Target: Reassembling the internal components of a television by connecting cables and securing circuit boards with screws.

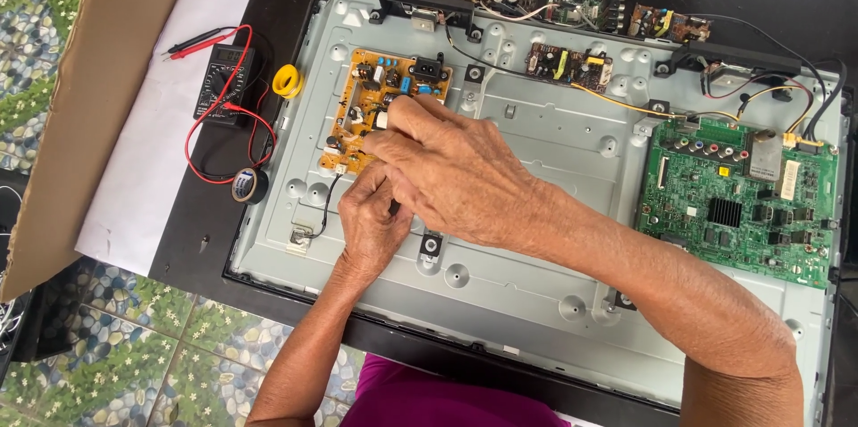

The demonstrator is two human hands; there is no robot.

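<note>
A grey metal television back panel (536, 132) lies flat, carrying an orange-brown power supply board (371, 92) studded with dark components at its upper left. The right hand (456, 172) covers the board's lower right part, fingers pressed together on it; the left hand (374, 221) sits just below, fingers curled, their grip hidden.

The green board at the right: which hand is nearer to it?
The right hand. It lies on the orange board, left of the green board, with bare metal between them. The left hand is farther left, below the orange board.
</note>
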